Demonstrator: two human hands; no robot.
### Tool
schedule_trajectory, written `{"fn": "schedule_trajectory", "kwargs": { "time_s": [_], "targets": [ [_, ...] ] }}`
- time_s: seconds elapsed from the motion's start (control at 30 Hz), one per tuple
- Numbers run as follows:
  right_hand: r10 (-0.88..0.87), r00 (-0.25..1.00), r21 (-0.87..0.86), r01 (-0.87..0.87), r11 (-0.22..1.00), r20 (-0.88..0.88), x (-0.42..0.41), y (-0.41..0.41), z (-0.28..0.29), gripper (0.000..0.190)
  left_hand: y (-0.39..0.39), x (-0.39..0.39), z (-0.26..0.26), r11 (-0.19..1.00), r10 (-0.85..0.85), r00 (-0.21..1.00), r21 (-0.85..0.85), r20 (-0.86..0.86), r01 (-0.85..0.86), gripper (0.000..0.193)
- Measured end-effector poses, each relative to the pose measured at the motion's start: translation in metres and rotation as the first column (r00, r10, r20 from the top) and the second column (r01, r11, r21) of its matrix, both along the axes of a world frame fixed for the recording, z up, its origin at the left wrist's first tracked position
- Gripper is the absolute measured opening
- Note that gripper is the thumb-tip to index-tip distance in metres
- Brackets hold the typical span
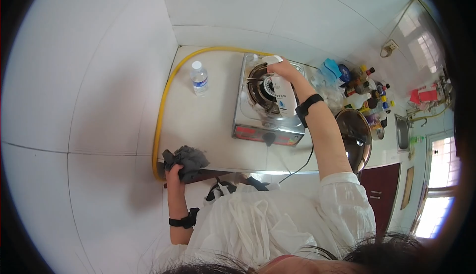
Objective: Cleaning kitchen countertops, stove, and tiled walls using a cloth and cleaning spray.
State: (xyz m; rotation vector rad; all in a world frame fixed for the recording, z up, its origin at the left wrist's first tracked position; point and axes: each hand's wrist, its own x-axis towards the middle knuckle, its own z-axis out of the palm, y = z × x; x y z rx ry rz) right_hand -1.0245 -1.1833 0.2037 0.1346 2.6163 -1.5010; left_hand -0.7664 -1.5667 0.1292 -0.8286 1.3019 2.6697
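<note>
My right hand [284, 69] grips the neck of a white spray bottle [284, 95] that bears writing and a blue drop mark. The bottle is over the right part of a single-burner gas stove [249, 116], in front of the round burner [267, 86]. Brown stains mark the steel around that burner. At the counter's front left edge, my left hand [174, 171] holds a crumpled dark grey cloth [189, 160]. A clear plastic bottle [199, 78] with a white cap and blue label stands left of the stove.
A yellow gas hose [160, 125] curves along the counter's left and back edges. Right of the stove sit a dark wok or pan [353, 140], plastic bags [329, 91] and several condiment bottles [366, 95]. Beyond them is a steel sink [402, 132]. A black cord [306, 160] hangs over the front edge.
</note>
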Motion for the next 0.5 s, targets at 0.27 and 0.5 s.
{"fn": "schedule_trajectory", "kwargs": {
  "time_s": [0.27,0.5],
  "targets": [
    [-0.201,0.98,-0.127,0.199,0.972,-0.003,0.024,0.12,0.04,0.023,0.007,-0.012,-0.005,1.0,-0.026,1.0,0.014,-0.002,0.026,0.049],
    [-0.353,0.934,0.108,0.346,0.932,0.049,0.046,0.168,0.002,0.018,0.021,-0.024,-0.005,0.994,-0.105,0.994,0.022,0.016,0.105,0.049]
  ]
}}
